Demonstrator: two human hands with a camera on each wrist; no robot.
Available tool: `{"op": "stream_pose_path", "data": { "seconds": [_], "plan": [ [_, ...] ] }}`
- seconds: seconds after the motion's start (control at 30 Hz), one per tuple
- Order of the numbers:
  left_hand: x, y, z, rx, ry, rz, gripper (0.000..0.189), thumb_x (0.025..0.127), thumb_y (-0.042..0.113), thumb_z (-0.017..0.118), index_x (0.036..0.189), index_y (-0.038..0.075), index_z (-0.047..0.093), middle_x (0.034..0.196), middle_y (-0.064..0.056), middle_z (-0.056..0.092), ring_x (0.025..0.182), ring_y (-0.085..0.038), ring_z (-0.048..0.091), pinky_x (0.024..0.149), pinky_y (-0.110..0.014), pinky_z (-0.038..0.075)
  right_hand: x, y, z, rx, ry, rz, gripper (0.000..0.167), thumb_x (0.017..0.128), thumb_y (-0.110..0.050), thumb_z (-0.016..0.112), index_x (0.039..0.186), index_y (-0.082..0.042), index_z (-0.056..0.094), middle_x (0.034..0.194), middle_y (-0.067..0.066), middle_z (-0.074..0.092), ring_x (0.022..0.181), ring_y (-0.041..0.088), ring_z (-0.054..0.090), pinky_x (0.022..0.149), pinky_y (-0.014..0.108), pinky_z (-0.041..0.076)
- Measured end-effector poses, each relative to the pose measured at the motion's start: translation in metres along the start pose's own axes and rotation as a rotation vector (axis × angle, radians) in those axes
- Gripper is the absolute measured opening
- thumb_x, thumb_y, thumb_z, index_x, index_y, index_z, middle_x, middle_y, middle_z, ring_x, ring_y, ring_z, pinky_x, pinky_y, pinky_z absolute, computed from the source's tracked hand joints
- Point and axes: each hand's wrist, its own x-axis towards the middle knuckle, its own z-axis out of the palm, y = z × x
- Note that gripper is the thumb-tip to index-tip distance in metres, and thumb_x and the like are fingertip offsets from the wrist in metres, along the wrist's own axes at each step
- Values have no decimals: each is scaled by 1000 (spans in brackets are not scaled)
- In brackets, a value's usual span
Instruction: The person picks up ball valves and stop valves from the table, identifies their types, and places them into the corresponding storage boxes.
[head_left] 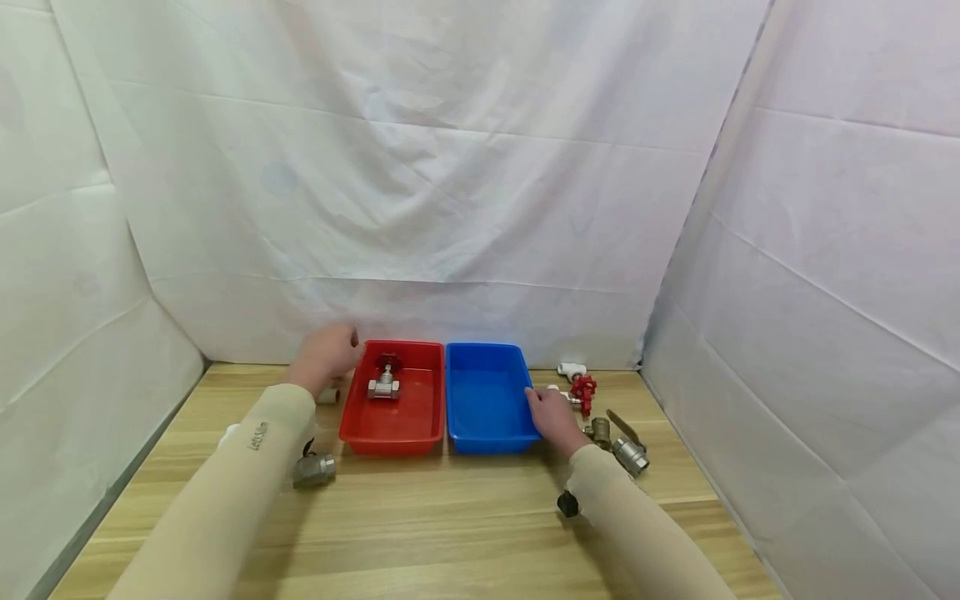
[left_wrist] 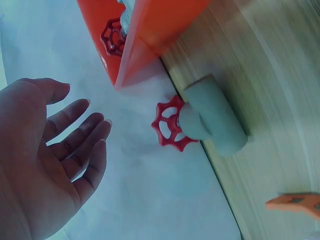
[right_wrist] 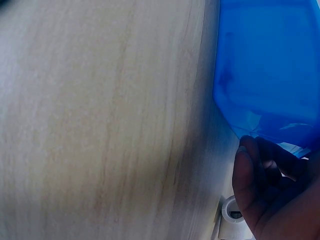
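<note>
Cream sleeve lettered "Let's Slim", left grip loosely relaxed, right grip pinching blue tray

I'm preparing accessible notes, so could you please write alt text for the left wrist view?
A relaxed left hand, holding nothing, hovers near a pale valve with a red handwheel on a wooden table. At the top, a red tray holds another valve; an orange object shows lower right.

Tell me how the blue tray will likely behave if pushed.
The blue tray is probably light, since it looks like thin plastic and shows nothing inside. It would probably slide rather than tip, being low and broad. Pushed toward the red tray close beside it, it would likely bump that.
</note>
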Motion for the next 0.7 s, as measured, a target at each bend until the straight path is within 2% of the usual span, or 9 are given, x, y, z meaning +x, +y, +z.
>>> {"op": "stream_pose_path", "data": {
  "seconds": [0.17, 0.33, 0.47, 0.7],
  "plan": [
    [-5, -6, -9, 34, 12, 26, 23, 112, 25, 61, 114, 3, 66, 92, -12, 70, 79, -29, 68, 74, -46, 59, 0, 0, -1, -10, 6, -7, 50, 120, -38, 49, 126, 0, 80, 111, 15, 79, 91, 25, 73, 83, 47, 63],
    [-10, -8, -16, 77, 39, 50, 25, 111, 25, 60, 116, 1, 67, 92, -11, 71, 85, -32, 67, 79, -51, 60, 0, 0, -3, -3, 4, -11, 48, 120, -36, 49, 129, 1, 79, 112, 15, 79, 91, 25, 73, 83, 47, 62],
    [-12, -12, -19, 73, 37, 43, 27, 111, 25, 61, 118, 0, 68, 96, -13, 72, 89, -34, 68, 80, -52, 61, -1, 0, -4, -1, -1, -6, 49, 120, -36, 48, 130, 1, 78, 111, 15, 79, 91, 25, 72, 81, 45, 61],
    [-11, -23, -20, 49, 10, 8, 27, 110, 25, 63, 119, 0, 68, 99, -15, 71, 88, -34, 67, 74, -46, 62, -1, 1, -3, -9, 6, -9, 49, 120, -36, 48, 127, 2, 79, 111, 16, 79, 91, 26, 73, 82, 47, 61]
  ]
}}
